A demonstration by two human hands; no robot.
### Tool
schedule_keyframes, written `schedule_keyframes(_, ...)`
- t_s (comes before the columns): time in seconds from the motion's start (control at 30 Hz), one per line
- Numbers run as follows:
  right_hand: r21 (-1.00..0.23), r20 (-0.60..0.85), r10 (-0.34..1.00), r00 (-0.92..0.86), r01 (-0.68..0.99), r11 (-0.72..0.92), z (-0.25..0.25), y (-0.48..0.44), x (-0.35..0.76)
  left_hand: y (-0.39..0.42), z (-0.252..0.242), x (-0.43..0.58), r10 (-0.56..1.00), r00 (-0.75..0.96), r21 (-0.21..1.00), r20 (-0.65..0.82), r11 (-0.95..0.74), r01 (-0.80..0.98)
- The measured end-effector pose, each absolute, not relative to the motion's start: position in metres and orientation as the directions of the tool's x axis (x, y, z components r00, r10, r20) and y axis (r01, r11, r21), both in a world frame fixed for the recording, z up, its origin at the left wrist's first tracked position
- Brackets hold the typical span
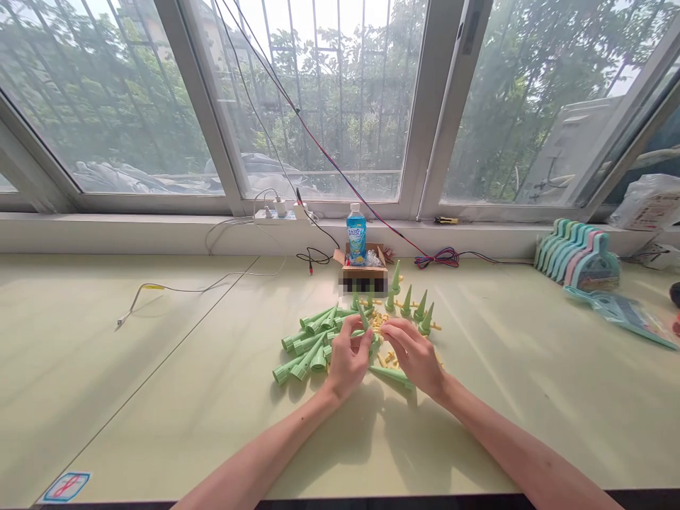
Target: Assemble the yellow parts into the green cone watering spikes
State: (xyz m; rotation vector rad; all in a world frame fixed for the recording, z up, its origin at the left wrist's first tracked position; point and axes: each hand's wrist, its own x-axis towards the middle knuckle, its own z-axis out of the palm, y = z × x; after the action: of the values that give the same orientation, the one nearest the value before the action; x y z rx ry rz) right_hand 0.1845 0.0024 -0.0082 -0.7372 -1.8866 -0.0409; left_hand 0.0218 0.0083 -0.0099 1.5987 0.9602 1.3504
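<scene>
My left hand (350,359) is closed around a green cone-shaped spike (363,316), its pointed tip up. Just to the right, my right hand (417,353) has its fingertips pinched together beside the small yellow parts (378,320); what they hold, if anything, is too small to make out. Several loose green spikes (300,367) lie in a heap left of my left hand. Behind my right hand, several spikes (406,303) stand upright with yellow pieces sticking out at their bases. Another green spike (392,375) lies flat under my right hand.
A blue bottle (355,237) stands at a small cardboard box (365,272) behind the parts. Coiled cable (438,258) and a thin grey cable (180,289) lie on the table (159,411). Pastel plastic pieces (579,255) stand far right, with a blue one (619,316) lying in front.
</scene>
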Motion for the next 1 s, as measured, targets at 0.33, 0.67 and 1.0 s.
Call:
schedule_keyframes(0.33, -0.312, 0.839, 0.476, -0.265, 0.484, 0.818, -0.0107, 0.0035, 0.1861, 0.0082, -0.0097, 0.0220, 0.920, 0.116, 0.922, 0.375, -0.383, 0.063)
schedule_keyframes(0.67, -0.321, 0.844, 0.475, -0.248, 0.476, 0.819, -0.0128, 0.0042, 0.1856, 0.0079, -0.0095, 0.0216, 0.910, 0.167, 0.923, 0.378, -0.385, 0.009)
schedule_keyframes(1.0, -0.339, 0.847, 0.486, -0.213, 0.488, 0.804, -0.0118, 0.0055, 0.1866, 0.0091, -0.0093, 0.0220, 0.900, 0.184, 0.918, 0.395, -0.396, -0.034)
